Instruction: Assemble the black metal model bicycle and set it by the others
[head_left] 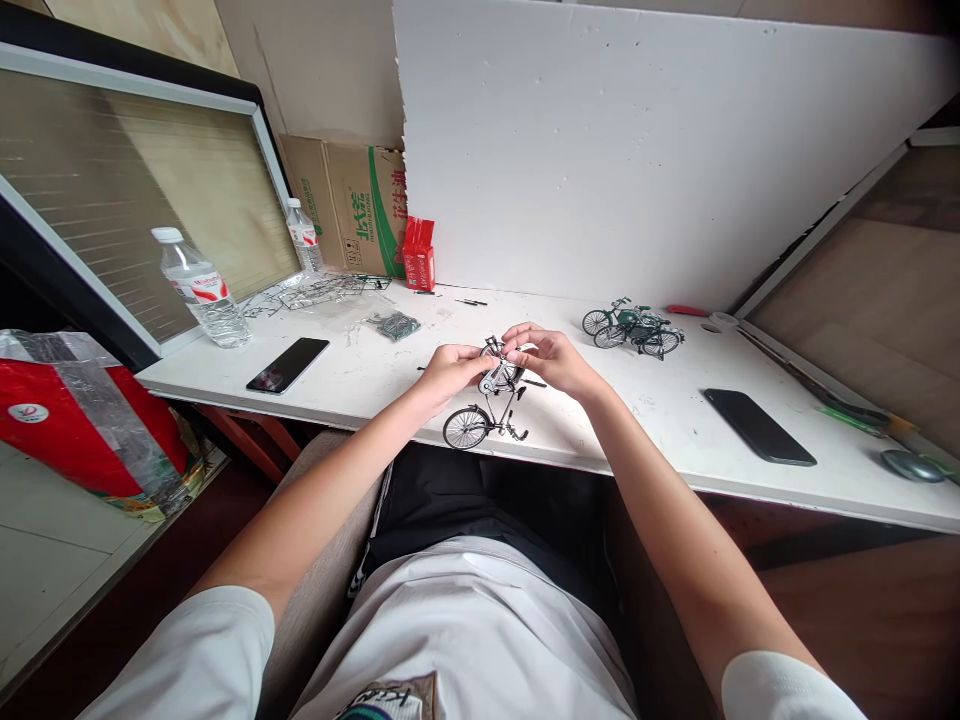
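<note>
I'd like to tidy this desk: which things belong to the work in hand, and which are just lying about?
In hand or likely related:
black model bicycle, at the left hand and right hand
other model bicycles

Apparently just lying about:
left phone
right phone
nearer water bottle
cardboard box

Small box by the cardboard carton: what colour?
Red with white lettering; the small box shows best in the head view.
</note>
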